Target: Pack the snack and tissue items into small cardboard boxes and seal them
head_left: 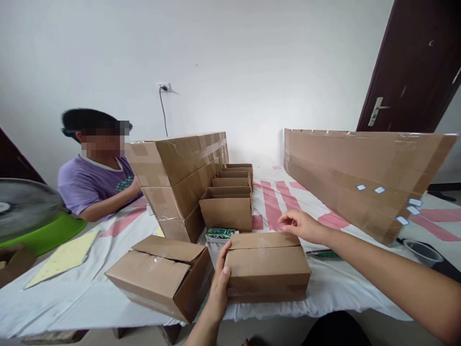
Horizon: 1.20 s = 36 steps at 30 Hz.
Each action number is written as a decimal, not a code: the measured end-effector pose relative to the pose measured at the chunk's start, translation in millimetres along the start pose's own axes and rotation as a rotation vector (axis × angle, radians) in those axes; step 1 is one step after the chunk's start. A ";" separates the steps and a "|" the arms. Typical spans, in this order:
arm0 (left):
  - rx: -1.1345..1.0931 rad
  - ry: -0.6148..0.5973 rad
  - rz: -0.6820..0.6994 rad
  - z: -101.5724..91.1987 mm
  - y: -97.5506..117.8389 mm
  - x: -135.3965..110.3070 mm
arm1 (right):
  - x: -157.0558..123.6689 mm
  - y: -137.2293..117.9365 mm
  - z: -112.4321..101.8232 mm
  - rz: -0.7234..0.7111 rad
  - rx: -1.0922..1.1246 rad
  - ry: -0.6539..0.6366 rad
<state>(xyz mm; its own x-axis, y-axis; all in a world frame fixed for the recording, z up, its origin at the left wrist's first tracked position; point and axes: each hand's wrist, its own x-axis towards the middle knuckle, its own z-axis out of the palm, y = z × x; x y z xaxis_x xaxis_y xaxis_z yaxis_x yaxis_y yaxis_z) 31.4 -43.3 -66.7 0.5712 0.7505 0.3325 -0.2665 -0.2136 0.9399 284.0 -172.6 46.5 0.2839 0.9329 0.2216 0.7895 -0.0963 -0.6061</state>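
A closed cardboard box (268,269) lies in front of me at the table's front edge, its top flaps meeting in a seam. My left hand (220,283) grips its left end, with the thumb on the near side and the fingers toward the back. Just beyond the box's back right corner, my right hand (300,225) hovers with fingers curled together; anything in them is too small to make out. To the left stands a second cardboard box (158,269) with its flaps slightly raised. A small green-printed pack (220,234) shows behind the gripped box.
Stacked taped boxes (180,178) form a wall at left, with several open boxes (226,209) beside it. At right stands a long cardboard panel (363,178) bearing small stickers. A tape roll (421,251) lies near my right forearm. Across the table sits a person (99,178), near a fan (29,211).
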 end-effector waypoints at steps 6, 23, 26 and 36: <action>-0.007 -0.028 -0.009 -3.9 -2.7 -0.5 | 24.4 -48.2 23.0 -0.091 -0.040 -0.407; -0.061 0.020 0.007 1.5 -0.6 -0.6 | 23.0 -46.5 25.3 -0.048 -0.079 -0.428; -0.034 -0.012 0.010 0.4 -1.2 -0.2 | 22.2 -48.0 25.3 -0.046 -0.055 -0.434; -0.017 -0.021 -0.001 -1.7 -3.4 0.2 | 23.9 -40.8 34.4 -0.159 -0.171 -0.328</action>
<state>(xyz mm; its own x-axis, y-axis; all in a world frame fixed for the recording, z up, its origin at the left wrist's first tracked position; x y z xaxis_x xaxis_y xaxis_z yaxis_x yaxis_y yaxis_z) 31.1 -41.4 -70.0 0.5879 0.7372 0.3331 -0.2786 -0.2020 0.9389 239.8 -134.4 50.2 -0.0163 0.9994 0.0299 0.8967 0.0279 -0.4417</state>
